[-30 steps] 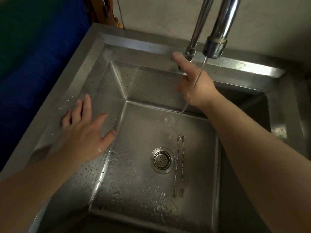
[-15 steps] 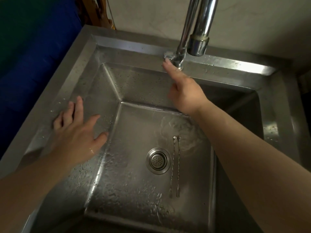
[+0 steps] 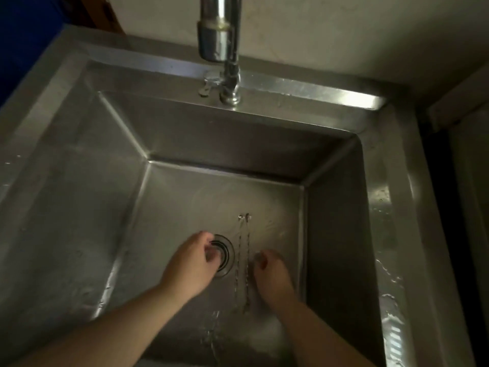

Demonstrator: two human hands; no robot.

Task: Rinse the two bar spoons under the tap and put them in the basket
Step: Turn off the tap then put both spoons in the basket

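Since a second ago, both hands gone from up high, the left off the sloped left wall and the right off the tap lever, down to the sink floor; water stream from the spout no longer seen. At far left, wide wet rim of the square stainless-steel sink (image 3: 57, 107), then the sloped left wall, broad and bare. Next, bare left hand (image 3: 191, 263) reaching in from the lower left, palm down, fingers curled loosely inward over the left half of the round steel drain strainer (image 3: 225, 256), holding nothing; whether the fingertips touch the strainer cannot be told. Just right of the strainer, two thin twisted-stem metal bar spoons (image 3: 242, 260) lying flat on the basin floor, side by side and nearly touching, running from far to near, small ends toward the back wall. In the narrow strip between the two hands, only the spoons. Immediately right of them, bare right hand (image 3: 271, 276), knuckles up, fingers bunched together and bent down beside the right spoon; contact with it blurred, cannot tell. Little room beyond, the steep dark right wall close by. Above, at the back rim, tall chrome tap (image 3: 219, 35) with its small lever (image 3: 207, 86) at the base.
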